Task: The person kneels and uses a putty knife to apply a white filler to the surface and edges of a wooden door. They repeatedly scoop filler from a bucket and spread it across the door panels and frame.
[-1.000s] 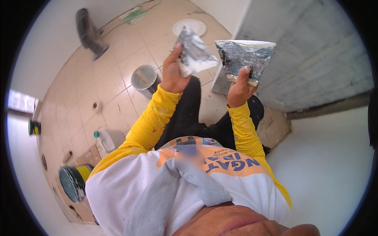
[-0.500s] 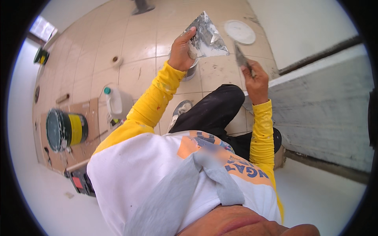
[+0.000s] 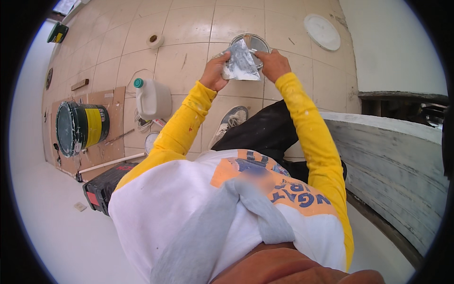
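Note:
My left hand (image 3: 216,72) grips a thin metal plate (image 3: 242,62), its grey surface smeared with white paste. Beside the plate, my right hand (image 3: 275,65) is closed around a putty knife; most of the tool is hidden by the fingers now, though its blade showed half a second ago. Beneath both hands stands a round metal can (image 3: 249,35) on the tiles, partly covered by the plate. White smears mark the yellow sleeves on both my arms.
A white round lid (image 3: 322,32) lies far right. At left are a tape roll (image 3: 154,40), a white jug (image 3: 153,100) with a green cap, a dark green bucket (image 3: 81,128) on cardboard (image 3: 118,102), and a black toolbox (image 3: 106,188). A grey-white panel (image 3: 392,146) stands close at right.
My right hand has moved left and inward with the putty knife, up to the plate over the can. The plate has come lower and tilted. The whole view has shifted.

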The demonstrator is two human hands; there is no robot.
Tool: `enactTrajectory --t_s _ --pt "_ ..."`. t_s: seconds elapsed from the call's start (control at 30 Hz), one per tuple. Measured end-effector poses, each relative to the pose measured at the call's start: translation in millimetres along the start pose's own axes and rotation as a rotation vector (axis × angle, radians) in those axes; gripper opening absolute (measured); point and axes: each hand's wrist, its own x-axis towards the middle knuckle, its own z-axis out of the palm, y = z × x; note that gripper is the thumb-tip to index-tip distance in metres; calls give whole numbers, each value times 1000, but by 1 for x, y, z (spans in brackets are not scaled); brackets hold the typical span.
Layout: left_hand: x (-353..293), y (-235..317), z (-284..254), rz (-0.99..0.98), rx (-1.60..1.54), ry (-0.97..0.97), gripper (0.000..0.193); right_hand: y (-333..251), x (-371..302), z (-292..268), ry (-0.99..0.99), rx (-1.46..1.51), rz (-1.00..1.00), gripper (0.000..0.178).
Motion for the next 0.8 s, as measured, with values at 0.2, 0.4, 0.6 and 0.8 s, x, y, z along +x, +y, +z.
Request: enactTrajectory --t_s 0.2,0.4,0.6,0.8 --pt "15 10 -33 -57 106 6 24 79 38 62 178 397 432 45" --pt "-18 14 -4 199 37 218 36 55 -20 44 -157 850 745 27" --pt "11 -11 72 51 -60 -441 45 95 -148 -71 649 1182 257 31" --pt "8 -83 151 298 857 -360 44 57 -330 -70 494 256 152 38"
